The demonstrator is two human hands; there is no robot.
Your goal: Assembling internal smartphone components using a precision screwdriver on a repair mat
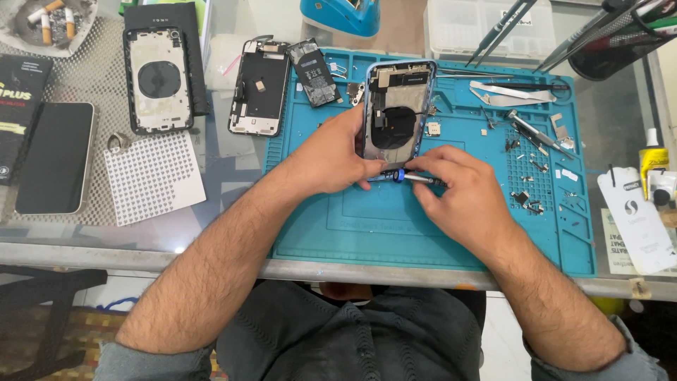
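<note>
Ribbed teal mat point(564, 233): hands steady opened blue phone point(395, 106), gripping slim screwdriver point(416, 178).

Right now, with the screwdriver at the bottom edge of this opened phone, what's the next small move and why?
Probably keep the left hand braced on the opened phone housing and turn the screwdriver gently in the right hand. Its tip sits at the bottom edge, and the housing rests loose on the blue repair mat.
</note>
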